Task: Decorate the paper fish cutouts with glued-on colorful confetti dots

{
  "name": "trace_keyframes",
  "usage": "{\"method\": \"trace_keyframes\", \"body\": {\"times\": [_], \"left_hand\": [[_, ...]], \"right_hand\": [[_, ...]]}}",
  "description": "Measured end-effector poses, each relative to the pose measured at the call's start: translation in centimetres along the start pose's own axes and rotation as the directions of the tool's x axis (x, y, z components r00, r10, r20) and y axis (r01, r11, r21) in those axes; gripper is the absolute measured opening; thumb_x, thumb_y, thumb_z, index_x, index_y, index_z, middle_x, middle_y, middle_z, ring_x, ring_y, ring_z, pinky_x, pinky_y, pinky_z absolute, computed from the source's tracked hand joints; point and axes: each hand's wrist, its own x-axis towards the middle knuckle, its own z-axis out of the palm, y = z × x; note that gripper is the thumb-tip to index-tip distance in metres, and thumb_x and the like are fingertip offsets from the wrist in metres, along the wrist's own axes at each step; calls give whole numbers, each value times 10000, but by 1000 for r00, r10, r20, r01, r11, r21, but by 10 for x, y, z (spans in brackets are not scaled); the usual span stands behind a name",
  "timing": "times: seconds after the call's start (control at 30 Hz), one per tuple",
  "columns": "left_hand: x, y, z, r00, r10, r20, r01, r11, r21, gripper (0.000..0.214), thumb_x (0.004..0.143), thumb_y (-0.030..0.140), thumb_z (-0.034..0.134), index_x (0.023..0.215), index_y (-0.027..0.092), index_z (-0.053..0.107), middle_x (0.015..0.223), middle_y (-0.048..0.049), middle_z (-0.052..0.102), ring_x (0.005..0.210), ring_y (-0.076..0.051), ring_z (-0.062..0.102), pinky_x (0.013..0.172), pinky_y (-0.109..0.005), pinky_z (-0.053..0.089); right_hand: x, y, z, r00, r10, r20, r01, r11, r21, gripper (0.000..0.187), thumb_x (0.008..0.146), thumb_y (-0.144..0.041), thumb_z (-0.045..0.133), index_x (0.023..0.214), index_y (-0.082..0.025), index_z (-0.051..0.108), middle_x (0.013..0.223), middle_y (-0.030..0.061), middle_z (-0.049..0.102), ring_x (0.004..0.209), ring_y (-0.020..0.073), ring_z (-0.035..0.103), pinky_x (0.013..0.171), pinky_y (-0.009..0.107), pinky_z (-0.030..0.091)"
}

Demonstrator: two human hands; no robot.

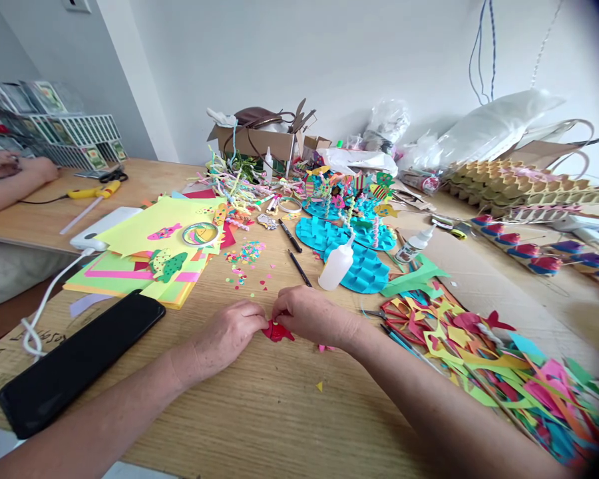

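Observation:
Both my hands meet over a small red paper cutout [278,331] lying on the wooden table [259,412]. My left hand [229,332] pinches its left edge with closed fingers. My right hand [312,318] presses closed fingertips on its top right. A white glue bottle [335,265] stands just beyond my right hand, beside a black pen [299,267]. Small paper bits [247,263] are scattered ahead of my hands.
A black phone [80,359] lies at the left. Stacked coloured paper sheets [154,246] with a tape roll [200,233] sit beyond it. Blue paper crafts [349,246] stand at centre, paper scraps [494,366] at right, egg trays [519,183] at back right. Another person's arm [10,179] rests at far left.

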Motion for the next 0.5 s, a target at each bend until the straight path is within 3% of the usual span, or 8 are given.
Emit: {"method": "trace_keyframes", "body": {"times": [0.17, 0.3, 0.4, 0.5], "left_hand": [[1, 0, 1, 1000, -6, 3, 6, 1000, -2, 296, 865, 88, 339, 869, 134, 631, 841, -60, 617, 820, -161, 563, 739, -275, 474], [1, -1, -2, 999, -32, 21, 33, 999, -26, 256, 846, 85, 384, 875, 144, 631, 866, -57, 630, 837, -160, 571, 752, -276, 468], [0, -6, -15, 994, -95, 53, 100, 990, -97, 236, 829, 81, 414, 897, 164, 625, 878, -29, 644, 838, -134, 583, 767, -245, 458], [1, -16, -40, 976, -216, 18, 217, 971, -101, 225, 815, 108, 433, 902, 190, 625, 901, -4, 652, 839, -122, 590, 760, -222, 449]], "right_hand": [[0, 2, 0, 998, -20, -57, 22, 999, 32, 244, 707, -129, 472, 794, -190, 692, 788, 28, 672, 702, 123, 580, 613, 189, 395], [-15, -2, -7, 991, -30, -128, 38, 997, 61, 209, 736, -130, 473, 758, -174, 676, 749, 27, 648, 665, 105, 561, 586, 181, 374], [-37, -8, -5, 985, -28, -170, 42, 996, 75, 202, 775, -134, 461, 741, -179, 655, 743, 23, 618, 644, 94, 542, 578, 183, 357], [-60, -14, 5, 979, -54, -197, 71, 994, 79, 209, 791, -114, 439, 685, -182, 606, 726, 9, 592, 626, 88, 526, 556, 183, 340]]}}
